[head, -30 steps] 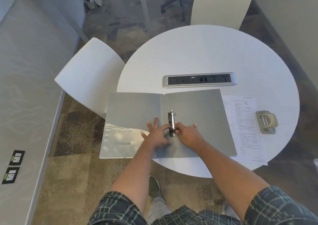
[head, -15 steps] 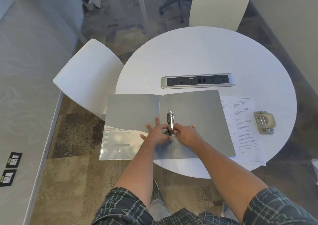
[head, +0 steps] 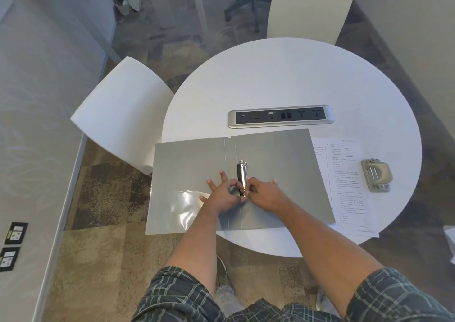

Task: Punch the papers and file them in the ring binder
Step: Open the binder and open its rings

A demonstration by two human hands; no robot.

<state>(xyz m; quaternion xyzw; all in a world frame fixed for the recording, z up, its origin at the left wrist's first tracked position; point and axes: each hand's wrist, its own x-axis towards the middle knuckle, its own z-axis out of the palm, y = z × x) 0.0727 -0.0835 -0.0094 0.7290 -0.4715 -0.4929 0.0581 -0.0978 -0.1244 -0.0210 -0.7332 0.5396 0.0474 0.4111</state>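
A grey ring binder (head: 278, 159) lies open flat on the round white table (head: 283, 80), its left cover hanging past the table's edge. Its metal ring mechanism (head: 241, 172) runs along the spine. My left hand (head: 222, 194) and my right hand (head: 264, 193) meet at the near end of the mechanism, fingertips pinching the near ring from either side. Printed papers (head: 344, 186) lie partly under the binder's right cover. A beige hole punch (head: 376, 175) sits to the right of the papers.
A silver power and socket strip (head: 280, 119) is set into the table just beyond the binder. One white chair (head: 120, 114) stands at the left, another (head: 307, 6) at the far side. A wall with floor-level outlets (head: 13, 245) runs along the left.
Both hands stay on the near ring of the mechanism with only small finger movement. The view has shifted slightly.
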